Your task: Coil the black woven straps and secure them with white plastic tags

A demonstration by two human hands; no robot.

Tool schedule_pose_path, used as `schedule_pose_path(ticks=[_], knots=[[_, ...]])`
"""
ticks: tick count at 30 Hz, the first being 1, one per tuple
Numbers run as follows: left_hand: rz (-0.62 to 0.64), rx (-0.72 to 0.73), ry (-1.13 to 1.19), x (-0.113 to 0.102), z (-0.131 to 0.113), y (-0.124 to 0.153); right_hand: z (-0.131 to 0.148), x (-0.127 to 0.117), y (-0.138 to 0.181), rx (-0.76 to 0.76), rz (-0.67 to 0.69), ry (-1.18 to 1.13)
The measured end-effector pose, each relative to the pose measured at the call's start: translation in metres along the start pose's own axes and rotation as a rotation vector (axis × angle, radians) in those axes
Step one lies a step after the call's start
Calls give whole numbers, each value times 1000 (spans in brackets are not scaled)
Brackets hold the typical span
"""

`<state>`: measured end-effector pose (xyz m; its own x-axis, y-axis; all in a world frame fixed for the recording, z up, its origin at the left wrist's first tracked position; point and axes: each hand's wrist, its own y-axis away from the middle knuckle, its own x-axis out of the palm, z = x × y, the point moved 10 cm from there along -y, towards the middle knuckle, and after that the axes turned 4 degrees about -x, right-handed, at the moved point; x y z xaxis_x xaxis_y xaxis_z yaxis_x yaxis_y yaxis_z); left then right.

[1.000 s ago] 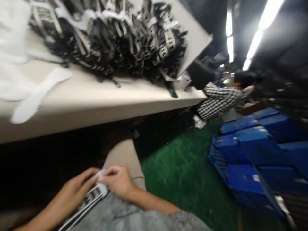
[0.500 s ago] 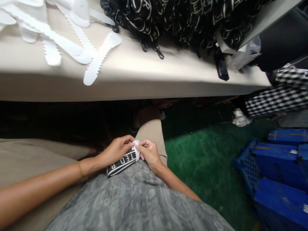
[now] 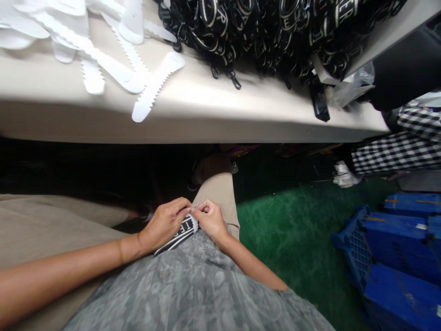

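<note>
In my lap lies a folded black strap (image 3: 179,236) with white lettering and pale stripes. A white toothed plastic band (image 3: 195,223) wraps around its right end. My left hand (image 3: 168,219) pinches the band's upper end between thumb and fingers, its palm over part of the strap. From the other side my right hand (image 3: 212,221) pinches the same end, fingertips against those of the left. The fingers hide most of the band's end, so I cannot see how its two ends meet.
On the pale table (image 3: 213,124) lie loose white toothed bands (image 3: 156,87) at left and a heap of black lettered straps (image 3: 255,41) with clips. Blue crates (image 3: 396,243) stand at right on the green floor (image 3: 275,230). A person's checkered sleeve (image 3: 396,151) shows beyond.
Both hands have closed in over the band's end, which now shows less. My left hand covers more of the strap. The view has shifted slightly.
</note>
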<state>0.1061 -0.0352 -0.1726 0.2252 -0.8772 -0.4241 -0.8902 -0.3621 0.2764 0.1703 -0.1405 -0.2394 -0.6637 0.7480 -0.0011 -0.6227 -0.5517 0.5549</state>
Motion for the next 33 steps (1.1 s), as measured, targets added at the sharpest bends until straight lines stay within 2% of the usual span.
schedule_pose_path(ticks=[3,7,12,14,17,20,22,24,28,33], knots=[[1,98,-90,4,-6,3,2,2,-2,-27,18,29],[13,157,-129,7,-10,4,15,2,2,-120,47,151],[-23,-12,-58,0,0,-2,5,6,7,-4,135,60],[-25,14,-72,0,-3,0,9,4,6,-51,107,97],[-18,125,-130,3,-9,5,21,1,6,-156,31,271],[11,179,-143,6,-9,7,24,2,5,-167,7,433],[38,180,-131,7,-10,4,23,2,4,-154,6,432],[74,134,-109,6,-8,-2,19,1,2,-128,8,326],[161,-58,1,5,5,-14,7,1,1,-64,35,68],[273,-163,130,12,17,-23,6,1,3,-67,47,40]])
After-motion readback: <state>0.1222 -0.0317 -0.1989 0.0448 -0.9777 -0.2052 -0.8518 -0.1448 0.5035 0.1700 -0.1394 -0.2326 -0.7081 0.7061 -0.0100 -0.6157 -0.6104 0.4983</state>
